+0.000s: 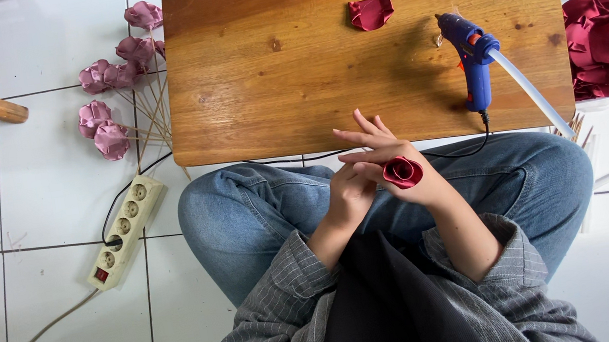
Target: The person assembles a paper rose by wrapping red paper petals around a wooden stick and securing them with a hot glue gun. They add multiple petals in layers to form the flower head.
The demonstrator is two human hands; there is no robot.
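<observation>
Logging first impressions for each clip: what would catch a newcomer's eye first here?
A rolled red fabric rose sits in the right hand, the left hand against it, over the lap. A blue glue gun lies on the wooden table, and pink roses on sticks lie on the floor.

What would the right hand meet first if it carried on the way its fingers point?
The right hand points up-left toward the wooden table; its near edge likely comes first, depth unclear. The red fabric piece lies further on.

red fabric rosebud | rolled into spiral | held above lap, opening facing up
</observation>
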